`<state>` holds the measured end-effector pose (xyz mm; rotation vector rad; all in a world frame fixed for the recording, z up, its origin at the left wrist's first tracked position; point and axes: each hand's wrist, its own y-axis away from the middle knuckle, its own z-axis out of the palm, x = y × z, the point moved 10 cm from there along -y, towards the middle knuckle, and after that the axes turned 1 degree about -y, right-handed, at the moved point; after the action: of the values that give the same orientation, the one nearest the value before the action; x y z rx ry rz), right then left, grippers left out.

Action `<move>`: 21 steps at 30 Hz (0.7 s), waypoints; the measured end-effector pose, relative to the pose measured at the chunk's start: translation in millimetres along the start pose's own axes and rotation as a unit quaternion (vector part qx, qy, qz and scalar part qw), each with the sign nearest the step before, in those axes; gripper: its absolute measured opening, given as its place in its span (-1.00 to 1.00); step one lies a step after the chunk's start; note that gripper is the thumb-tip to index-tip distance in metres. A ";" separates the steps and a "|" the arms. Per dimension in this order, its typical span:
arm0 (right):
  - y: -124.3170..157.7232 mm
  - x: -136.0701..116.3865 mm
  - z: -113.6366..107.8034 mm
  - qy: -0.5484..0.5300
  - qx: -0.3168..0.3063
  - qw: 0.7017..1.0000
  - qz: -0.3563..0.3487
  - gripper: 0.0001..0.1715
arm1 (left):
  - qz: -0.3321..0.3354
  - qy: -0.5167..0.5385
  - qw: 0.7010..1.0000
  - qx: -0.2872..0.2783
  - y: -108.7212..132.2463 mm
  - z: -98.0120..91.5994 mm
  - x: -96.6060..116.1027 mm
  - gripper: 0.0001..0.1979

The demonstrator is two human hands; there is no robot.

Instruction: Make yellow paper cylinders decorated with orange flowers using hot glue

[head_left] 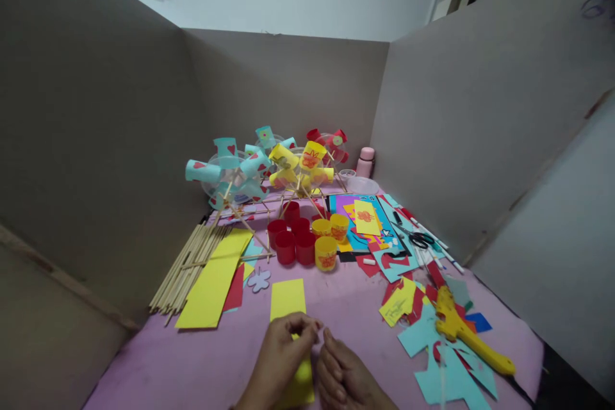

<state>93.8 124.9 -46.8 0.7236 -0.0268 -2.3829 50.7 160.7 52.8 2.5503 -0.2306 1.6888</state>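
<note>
A yellow paper strip (288,298) lies flat on the pink cloth, partly covered by my left hand (281,352). The thumb and forefinger of that hand pinch together; anything between them is too small to make out. Close beside it, my right hand (343,371) has its fingers curled and its thumb near the left fingertips. What it holds, if anything, is hidden. Beyond the strip stand several red paper rings (285,248) and three yellow paper rings (326,254) with orange drawings. A pale flower-shaped cutout (259,280) rests to the left of the strip.
Wooden sticks (185,269) and a long yellow sheet (216,282) lie left. Paper wheels on stick stands, one blue (230,170) and one yellow (302,170), fill the back. At right are a yellow glue gun (471,336), scissors (420,239) and paper scraps (446,371). Partition walls enclose the table.
</note>
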 end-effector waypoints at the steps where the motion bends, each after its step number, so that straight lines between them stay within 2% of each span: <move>1: 1.2 -3.3 -1.3 0.006 0.017 1.000 -0.008 -0.31 | -0.001 -0.009 1.000 0.024 -2.1 -12.7 -2.5 -0.75; 4: 7.3 -21.2 -8.1 0.032 0.086 0.993 -0.074 -0.54 | -0.014 -0.069 0.992 0.101 -4.3 -53.8 -15.2 -0.69; 6: 14.1 -34.4 -14.1 0.062 0.138 0.979 -0.134 -0.52 | -0.021 -0.107 0.986 0.129 -1.8 -70.8 -26.6 -0.71; 8: 21.2 -42.4 -19.9 0.092 0.184 0.962 -0.178 -0.45 | -0.018 -0.123 0.981 0.149 3.5 -76.8 -37.9 -0.80; 11: 27.1 -43.8 -25.9 0.171 0.236 0.937 -0.190 -0.37 | -0.006 -0.115 0.979 0.168 13.4 -67.4 -52.2 -0.64; 13: 25.4 -39.6 -25.8 0.223 0.243 0.929 -0.171 -0.35 | 0.000 -0.093 0.981 0.169 18.5 -53.6 -58.2 -0.59; 17: 18.4 -33.4 -19.4 0.235 0.203 0.938 -0.157 -0.54 | -0.019 -0.017 0.990 0.140 23.3 -30.6 -62.7 -0.50; 21: 19.1 -35.4 -10.6 0.190 0.171 0.955 -0.150 -0.58 | -0.054 0.103 0.989 0.092 27.9 -28.6 -57.0 -0.44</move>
<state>132.9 132.2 -34.7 1.4315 -0.1829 -2.5062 -1.7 142.1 11.0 2.4308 0.0800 1.9969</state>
